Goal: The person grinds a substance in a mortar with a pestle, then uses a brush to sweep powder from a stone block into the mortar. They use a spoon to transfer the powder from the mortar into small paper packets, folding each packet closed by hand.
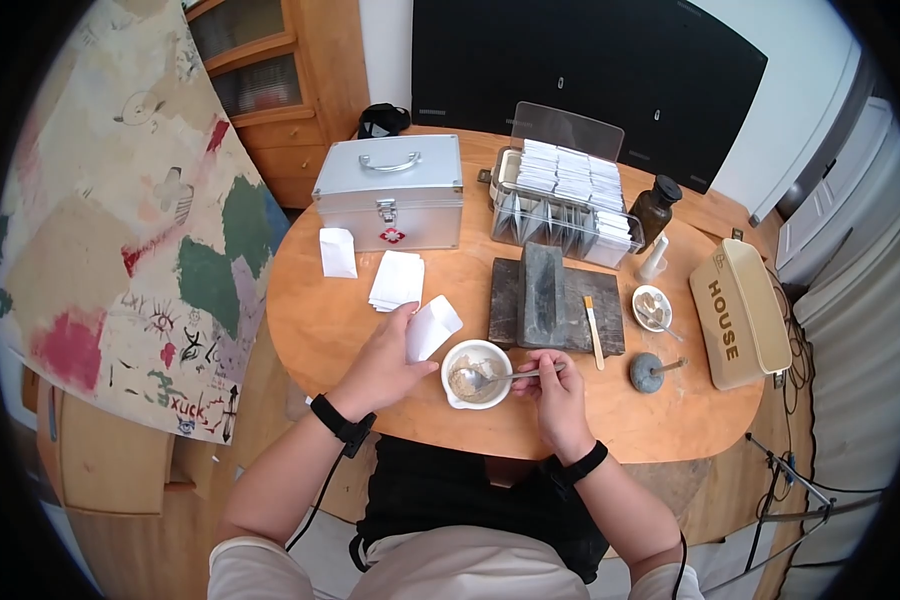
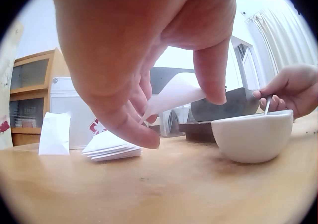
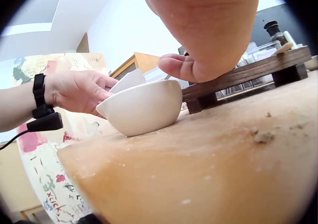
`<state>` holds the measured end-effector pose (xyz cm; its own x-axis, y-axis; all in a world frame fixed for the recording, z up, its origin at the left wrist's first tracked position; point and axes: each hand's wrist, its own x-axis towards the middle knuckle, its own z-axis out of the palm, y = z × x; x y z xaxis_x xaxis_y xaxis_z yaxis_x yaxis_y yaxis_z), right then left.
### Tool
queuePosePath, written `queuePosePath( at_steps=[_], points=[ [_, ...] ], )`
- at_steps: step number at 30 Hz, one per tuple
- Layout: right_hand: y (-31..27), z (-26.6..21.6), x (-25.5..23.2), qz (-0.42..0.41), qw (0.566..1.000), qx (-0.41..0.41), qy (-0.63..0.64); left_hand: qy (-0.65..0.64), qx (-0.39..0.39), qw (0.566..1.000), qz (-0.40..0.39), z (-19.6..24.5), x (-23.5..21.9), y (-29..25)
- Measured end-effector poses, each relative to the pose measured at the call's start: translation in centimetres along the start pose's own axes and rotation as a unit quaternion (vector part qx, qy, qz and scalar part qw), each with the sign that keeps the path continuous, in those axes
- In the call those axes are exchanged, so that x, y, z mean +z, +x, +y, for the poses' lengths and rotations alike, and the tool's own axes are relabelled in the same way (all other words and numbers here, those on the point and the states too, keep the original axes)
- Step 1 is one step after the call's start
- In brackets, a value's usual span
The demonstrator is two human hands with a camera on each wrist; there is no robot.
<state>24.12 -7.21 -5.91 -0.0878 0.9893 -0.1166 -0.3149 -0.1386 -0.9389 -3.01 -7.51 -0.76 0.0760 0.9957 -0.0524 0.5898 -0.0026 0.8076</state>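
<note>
My left hand (image 1: 378,368) holds a small white paper envelope (image 1: 430,330) between thumb and fingers, just left of the bowl. In the left wrist view the envelope's mouth tilts towards the bowl. The white spouted bowl (image 2: 253,142) stands on the table with beige powder (image 1: 464,381) inside. A metal spoon (image 1: 522,376) is pinched by the handle in my right hand (image 1: 562,405), its head down in the powder. Beyond my left hand lies a stack of white envelopes (image 1: 397,279), with one more envelope (image 1: 338,252) leaning on the silver case (image 1: 425,215).
A dark trough-shaped block (image 1: 542,300) sits on a wooden board (image 1: 505,285) beyond the bowl. To the right are a small powder dish (image 1: 652,292), a round stone with a handle (image 1: 645,373) and a HOUSE box (image 1: 722,310). A clear box (image 1: 570,235) of envelopes and a brown bottle (image 1: 653,213) stand behind.
</note>
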Motion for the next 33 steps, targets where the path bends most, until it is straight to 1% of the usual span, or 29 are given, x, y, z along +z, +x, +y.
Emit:
queuePosePath(
  at_steps=[2,6,8,12,14,15,17,18,20,22,23,24,25,26,28,30,32,33],
  points=[
    [-0.2,-0.2,-0.4,0.011,1.0,0.003,0.013,0.056,0.027,0.998,0.018,0.4,-0.2,-0.2],
    [-0.9,-1.7,-1.1,0.027,0.998,-0.006,0.048,0.086,0.026,0.996,0.021,1.4,-0.7,-0.4],
    [-1.2,-3.1,-1.2,0.028,0.998,-0.006,0.055,0.125,0.053,0.99,0.037,1.2,-0.6,-0.5],
    [-1.1,-5.7,-0.6,0.026,0.997,-0.046,0.061,0.166,0.089,0.982,0.021,1.6,-0.5,-0.8],
    [-0.8,-7.1,0.5,0.026,0.995,-0.092,0.03,0.147,0.092,0.985,-0.001,2.5,-0.2,-1.1],
    [-0.6,-7.6,1.0,0.03,0.994,-0.096,0.031,0.148,0.096,0.984,-0.003,3.0,-0.1,-1.2],
    [-0.3,-8.3,1.8,0.003,0.99,-0.133,-0.04,0.121,0.107,0.987,0.005,3.7,0.2,-1.5],
    [-0.4,-8.4,2.2,0.003,0.99,-0.135,-0.039,0.122,0.109,0.986,0.006,3.7,0.5,-1.6],
    [-0.5,-8.6,3.0,-0.012,0.979,-0.17,-0.112,0.114,0.155,0.98,0.046,3.7,1.0,-1.6],
    [-1.1,-8.9,3.6,-0.016,0.976,-0.178,-0.125,0.105,0.148,0.982,0.052,4.3,1.2,-1.7],
    [-1.7,-9.4,4.0,-0.042,0.94,-0.244,-0.234,0.094,0.138,0.984,0.057,4.5,1.3,-1.7],
    [-2.2,-10.0,4.3,-0.067,0.887,-0.307,-0.339,0.094,0.138,0.984,0.058,4.6,1.4,-1.7],
    [-2.8,-10.7,4.7,-0.104,0.852,-0.339,-0.385,0.08,0.143,0.984,0.066,4.6,1.6,-1.6],
    [-3.1,-11.1,5.0,-0.106,0.852,-0.339,-0.386,0.065,0.148,0.984,0.074,4.6,1.8,-1.5],
    [-3.7,-11.2,5.5,-0.173,0.753,-0.436,-0.462,0.067,0.16,0.981,0.088,4.6,2.1,-1.3],
    [-4.2,-10.9,5.5,-0.19,0.747,-0.434,-0.466,0.07,0.172,0.977,0.104,4.8,2.5,-1.2],
    [-4.5,-11.0,5.6,-0.209,0.718,-0.443,-0.494,0.06,0.166,0.978,0.111,5.0,2.7,-1.0],
    [-4.5,-11.0,5.6,-0.21,0.718,-0.444,-0.494,0.06,0.166,0.978,0.112,4.9,2.8,-1.0]
  ],
)
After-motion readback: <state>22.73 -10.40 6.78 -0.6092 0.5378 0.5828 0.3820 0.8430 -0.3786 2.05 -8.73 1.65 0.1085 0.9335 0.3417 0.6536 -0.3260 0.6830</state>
